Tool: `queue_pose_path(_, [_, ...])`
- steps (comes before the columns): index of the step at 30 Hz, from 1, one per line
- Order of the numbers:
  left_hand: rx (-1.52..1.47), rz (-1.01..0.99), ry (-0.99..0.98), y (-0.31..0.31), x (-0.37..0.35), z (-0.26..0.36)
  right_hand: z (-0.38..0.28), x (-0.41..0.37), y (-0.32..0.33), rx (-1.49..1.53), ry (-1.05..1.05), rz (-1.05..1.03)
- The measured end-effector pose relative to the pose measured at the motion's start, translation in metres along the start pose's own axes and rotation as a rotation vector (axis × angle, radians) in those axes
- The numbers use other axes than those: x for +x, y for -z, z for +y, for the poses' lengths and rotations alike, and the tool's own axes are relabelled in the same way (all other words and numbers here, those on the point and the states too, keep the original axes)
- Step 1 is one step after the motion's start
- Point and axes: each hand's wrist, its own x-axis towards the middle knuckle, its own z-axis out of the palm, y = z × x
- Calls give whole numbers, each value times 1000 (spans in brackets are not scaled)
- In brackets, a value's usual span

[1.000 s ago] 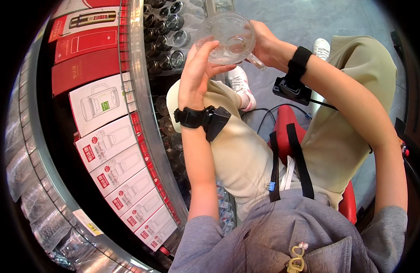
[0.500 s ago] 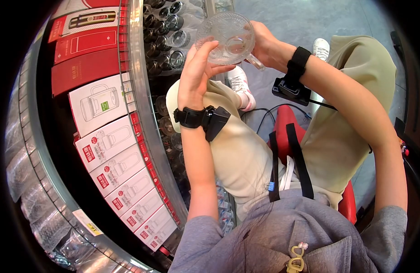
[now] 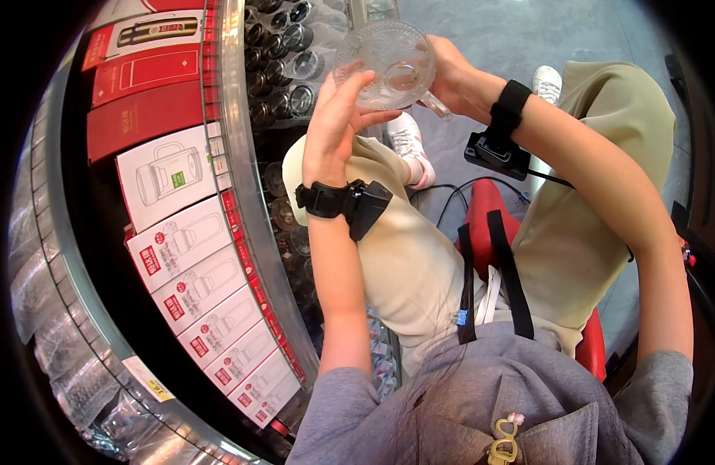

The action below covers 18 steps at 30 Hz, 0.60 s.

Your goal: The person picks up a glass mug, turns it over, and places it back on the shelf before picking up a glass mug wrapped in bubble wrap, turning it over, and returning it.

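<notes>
A clear, patterned glass bowl-like piece [image 3: 385, 66] with a small handle is held between both hands at the top centre. My left hand [image 3: 338, 112] supports its left side, with the thumb over the glass and the other fingers partly beneath it. On the right side, my right hand [image 3: 446, 74] grips the rim near the handle; its fingertips are largely hidden behind the glass and the hand. Both wrists wear black straps with small devices.
Left of me, a shelf with a wire rail [image 3: 210, 101] holds red boxes [image 3: 144, 124] and white boxes [image 3: 168, 174]. Dark-lidded glass jars [image 3: 295, 39] stand beyond its edge. A red seat [image 3: 485, 209] is between my legs, near a black cable on the floor.
</notes>
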Motion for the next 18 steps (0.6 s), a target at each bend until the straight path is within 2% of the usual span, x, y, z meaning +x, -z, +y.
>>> queue_pose_path(10, [-38, -42, -1, 8, 1, -4, 1, 1, -2, 18, 59, -19])
queue_pose_path(13, [-64, -42, -5, 11, 2, -4, -1, -4, -7, -63, 108, -15])
queue_pose_path(18, [-98, -38, -53, 9, -4, 1, 4, 12, 3, -49, 201, -137])
